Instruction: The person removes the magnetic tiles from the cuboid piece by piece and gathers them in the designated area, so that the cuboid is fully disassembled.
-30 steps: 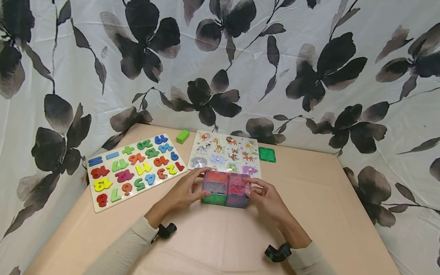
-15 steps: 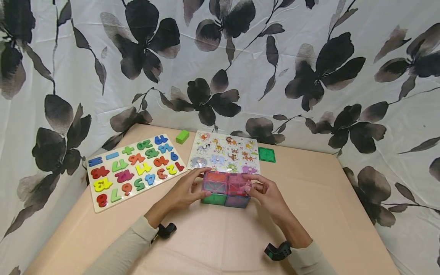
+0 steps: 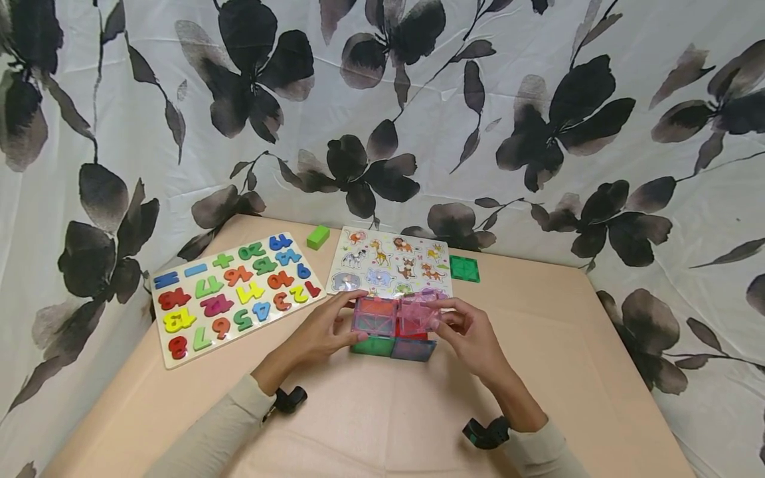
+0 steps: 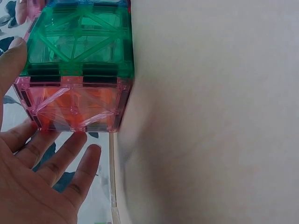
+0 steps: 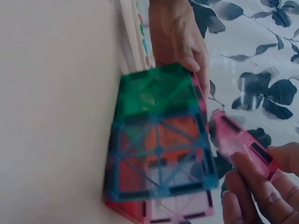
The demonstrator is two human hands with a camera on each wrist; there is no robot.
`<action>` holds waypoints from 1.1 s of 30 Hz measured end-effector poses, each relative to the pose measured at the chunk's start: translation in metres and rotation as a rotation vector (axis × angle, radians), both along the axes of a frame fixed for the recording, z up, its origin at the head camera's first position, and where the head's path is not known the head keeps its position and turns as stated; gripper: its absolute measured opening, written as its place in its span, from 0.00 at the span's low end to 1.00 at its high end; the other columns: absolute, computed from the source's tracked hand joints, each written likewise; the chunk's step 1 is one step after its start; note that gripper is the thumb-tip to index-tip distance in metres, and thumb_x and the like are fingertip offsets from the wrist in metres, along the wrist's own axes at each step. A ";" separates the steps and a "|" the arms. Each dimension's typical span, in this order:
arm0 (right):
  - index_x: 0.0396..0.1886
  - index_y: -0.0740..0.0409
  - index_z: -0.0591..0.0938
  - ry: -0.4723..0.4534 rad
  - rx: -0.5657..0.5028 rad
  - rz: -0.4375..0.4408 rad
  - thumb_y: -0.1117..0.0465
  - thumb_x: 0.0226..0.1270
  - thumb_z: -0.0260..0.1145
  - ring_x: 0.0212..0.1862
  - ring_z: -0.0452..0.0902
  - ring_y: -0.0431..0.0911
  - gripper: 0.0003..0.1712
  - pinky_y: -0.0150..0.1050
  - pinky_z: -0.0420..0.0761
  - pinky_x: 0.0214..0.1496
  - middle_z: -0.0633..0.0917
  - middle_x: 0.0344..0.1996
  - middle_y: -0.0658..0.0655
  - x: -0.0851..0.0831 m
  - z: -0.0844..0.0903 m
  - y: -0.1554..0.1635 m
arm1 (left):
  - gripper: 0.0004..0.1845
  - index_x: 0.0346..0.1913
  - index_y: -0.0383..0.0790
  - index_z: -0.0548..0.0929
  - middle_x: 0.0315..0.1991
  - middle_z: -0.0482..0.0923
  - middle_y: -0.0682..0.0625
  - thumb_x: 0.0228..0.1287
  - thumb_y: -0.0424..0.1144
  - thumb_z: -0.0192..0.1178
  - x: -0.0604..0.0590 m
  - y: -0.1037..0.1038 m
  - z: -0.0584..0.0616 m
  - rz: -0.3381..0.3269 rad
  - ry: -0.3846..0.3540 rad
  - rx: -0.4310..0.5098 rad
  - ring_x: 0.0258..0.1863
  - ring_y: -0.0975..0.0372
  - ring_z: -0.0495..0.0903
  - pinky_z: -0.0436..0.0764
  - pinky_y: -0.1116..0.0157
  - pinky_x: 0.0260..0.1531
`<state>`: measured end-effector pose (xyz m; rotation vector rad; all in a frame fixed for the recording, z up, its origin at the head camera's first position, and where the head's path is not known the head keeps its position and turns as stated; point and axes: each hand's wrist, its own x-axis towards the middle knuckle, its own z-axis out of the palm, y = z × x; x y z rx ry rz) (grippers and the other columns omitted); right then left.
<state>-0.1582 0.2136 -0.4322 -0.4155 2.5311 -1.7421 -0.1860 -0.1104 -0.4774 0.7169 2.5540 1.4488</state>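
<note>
A box built of translucent magnetic tiles (image 3: pixel 375 318) stands on the table. Its front has a green tile (image 4: pixel 79 39) on the left and a blue tile (image 5: pixel 161 151) on the right, the blue one tilting outward. My left hand (image 3: pixel 319 332) holds the left end, thumb at the front top edge and fingers against the pink side. Between thumb and fingers, my right hand (image 3: pixel 469 338) pinches a pink magnetic tile (image 5: pixel 243 142), raised and apart from the box's right half in the right wrist view. Inside that half, red shows through the opening.
Left of the box lies a number puzzle board (image 3: pixel 236 292). Behind it are an animal puzzle board (image 3: pixel 388 262), a green block (image 3: pixel 318 237) and a flat green tile (image 3: pixel 465 269). A floral cloth (image 3: pixel 382 113) hangs behind the table.
The pink tile has come up off the top of the box's right half in my right hand. The blue front tile now leans outward. My left hand stays put.
</note>
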 end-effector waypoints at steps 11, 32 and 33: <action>0.68 0.59 0.80 0.067 -0.057 -0.047 0.69 0.76 0.67 0.48 0.91 0.42 0.23 0.32 0.89 0.55 0.91 0.52 0.65 -0.023 0.008 0.044 | 0.44 0.81 0.49 0.65 0.79 0.68 0.44 0.67 0.52 0.74 -0.001 -0.001 0.001 -0.004 0.028 0.006 0.78 0.43 0.68 0.76 0.38 0.71; 0.73 0.64 0.75 0.040 0.004 -0.198 0.73 0.79 0.61 0.47 0.90 0.35 0.26 0.28 0.88 0.53 0.87 0.59 0.68 -0.081 -0.010 0.130 | 0.43 0.80 0.49 0.67 0.80 0.67 0.43 0.67 0.50 0.75 -0.002 0.001 0.000 0.001 0.047 -0.001 0.77 0.43 0.70 0.68 0.34 0.76; 0.73 0.64 0.74 0.035 0.009 -0.205 0.73 0.79 0.61 0.47 0.89 0.35 0.26 0.28 0.88 0.53 0.86 0.59 0.69 -0.084 -0.011 0.133 | 0.43 0.80 0.49 0.67 0.80 0.68 0.43 0.67 0.50 0.75 -0.002 0.001 0.000 0.001 0.049 -0.002 0.77 0.43 0.70 0.68 0.34 0.76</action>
